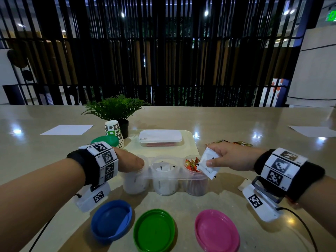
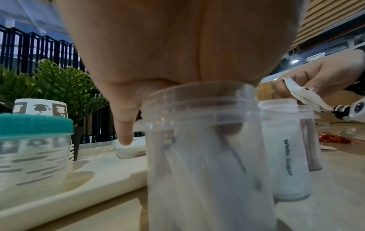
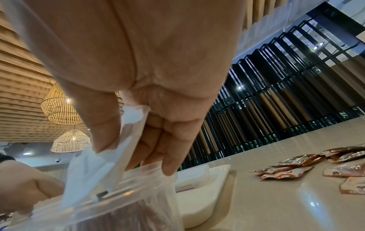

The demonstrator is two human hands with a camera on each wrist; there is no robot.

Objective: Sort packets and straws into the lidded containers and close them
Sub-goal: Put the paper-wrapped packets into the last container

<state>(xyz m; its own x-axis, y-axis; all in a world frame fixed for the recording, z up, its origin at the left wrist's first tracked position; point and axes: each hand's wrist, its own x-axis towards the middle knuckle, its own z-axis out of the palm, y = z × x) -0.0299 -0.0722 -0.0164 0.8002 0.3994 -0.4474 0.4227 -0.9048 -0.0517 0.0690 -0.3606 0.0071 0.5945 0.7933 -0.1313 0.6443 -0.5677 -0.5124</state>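
White packet [image 1: 207,165] pinched in my right hand [image 1: 231,157], hanging long-axis down above the right-hand jar [image 1: 196,179]. I'm steadying the left jar [image 1: 135,180], left hand [image 1: 127,160] gripping its rim; the middle jar [image 1: 164,177] sits just left of the packet.

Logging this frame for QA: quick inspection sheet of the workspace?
Surface: glossy beige table.
Job's things: three open jars in a row; blue lid, green lid, pink lid off; loose packets on the table.
Clutter: plant, paper cups, tray, paper sheet.
Hands: left hand on left jar; right hand pinches white packet.
Cables: black cable.
Surroundings: dark slatted screen.
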